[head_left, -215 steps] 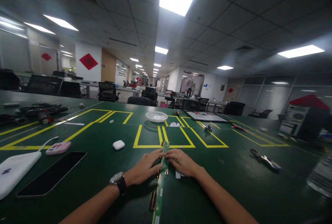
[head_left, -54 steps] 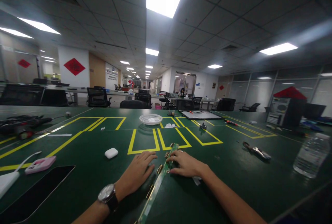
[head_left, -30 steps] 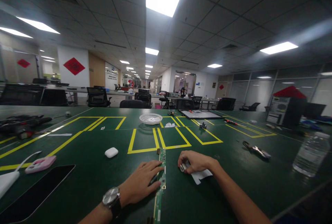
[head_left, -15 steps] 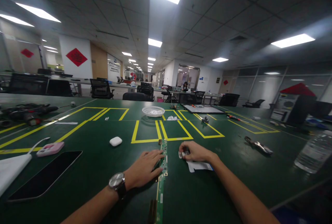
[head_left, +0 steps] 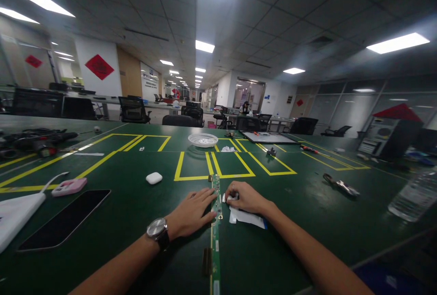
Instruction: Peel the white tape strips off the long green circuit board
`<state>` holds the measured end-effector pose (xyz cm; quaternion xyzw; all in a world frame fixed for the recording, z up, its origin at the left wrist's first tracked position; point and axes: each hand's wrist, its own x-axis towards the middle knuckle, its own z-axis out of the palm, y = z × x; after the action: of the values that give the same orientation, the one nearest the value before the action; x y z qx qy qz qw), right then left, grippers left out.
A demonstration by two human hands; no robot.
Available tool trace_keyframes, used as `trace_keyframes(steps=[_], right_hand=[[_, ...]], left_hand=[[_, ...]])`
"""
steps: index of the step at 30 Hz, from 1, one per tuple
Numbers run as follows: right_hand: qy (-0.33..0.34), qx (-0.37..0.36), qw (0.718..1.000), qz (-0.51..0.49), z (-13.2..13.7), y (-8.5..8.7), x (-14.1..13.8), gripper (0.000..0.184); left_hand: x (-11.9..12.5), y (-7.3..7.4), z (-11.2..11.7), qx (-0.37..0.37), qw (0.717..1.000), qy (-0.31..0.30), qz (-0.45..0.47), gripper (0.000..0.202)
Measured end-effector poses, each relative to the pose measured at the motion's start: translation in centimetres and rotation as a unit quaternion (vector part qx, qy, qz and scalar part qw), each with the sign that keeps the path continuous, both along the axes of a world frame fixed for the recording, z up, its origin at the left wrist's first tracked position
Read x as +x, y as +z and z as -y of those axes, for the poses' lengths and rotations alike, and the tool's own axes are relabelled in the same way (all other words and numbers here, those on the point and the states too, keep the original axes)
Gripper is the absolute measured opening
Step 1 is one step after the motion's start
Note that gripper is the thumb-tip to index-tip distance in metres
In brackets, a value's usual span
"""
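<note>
A long, narrow green circuit board (head_left: 215, 245) lies lengthwise in front of me, with brownish flex strips at its left edge. My left hand (head_left: 195, 209), wearing a watch (head_left: 158, 228), rests its outstretched fingers on the board's upper part. Just right of the board, my right hand (head_left: 246, 198) pinches a white flat ribbon cable (head_left: 247, 217). The cable's folded body trails under the palm and ends in a blue tip. One small white end shows by the fingertips, close to the board's right edge; whether it touches the board I cannot tell.
A white earbud case (head_left: 154, 178), a phone (head_left: 64, 220) and a pink case (head_left: 69, 186) lie to the left. Beyond the board stands a white basket (head_left: 203, 140). Pliers (head_left: 341, 185) and a water bottle (head_left: 411, 197) are on the right. Yellow tape marks the green table.
My right hand has moved left with the ribbon cable, closer to the circuit board. My left hand stays on the board. The view has tilted slightly.
</note>
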<state>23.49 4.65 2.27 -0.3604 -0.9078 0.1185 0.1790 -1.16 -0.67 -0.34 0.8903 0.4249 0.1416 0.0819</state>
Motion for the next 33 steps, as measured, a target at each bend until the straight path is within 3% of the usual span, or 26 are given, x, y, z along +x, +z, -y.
trace_keyframes(steps=[13, 23, 33], right_hand=[[0.018, 0.009, 1.0, -0.001, 0.4, 0.2, -0.2, 0.013], [0.0, 0.021, 1.0, -0.023, 0.2, -0.9, -0.7, 0.01], [0.068, 0.053, 0.996, -0.028, -0.4, -1.0, -0.5, 0.002]], left_hand=[[0.1, -0.1, -0.1, -0.001, 1.0, 0.003, 0.002, 0.063], [0.0, 0.2, -0.3, -0.015, 1.0, -0.02, -0.005, 0.057], [0.1, 1.2, -0.6, -0.024, 0.998, -0.048, -0.026, 0.056]])
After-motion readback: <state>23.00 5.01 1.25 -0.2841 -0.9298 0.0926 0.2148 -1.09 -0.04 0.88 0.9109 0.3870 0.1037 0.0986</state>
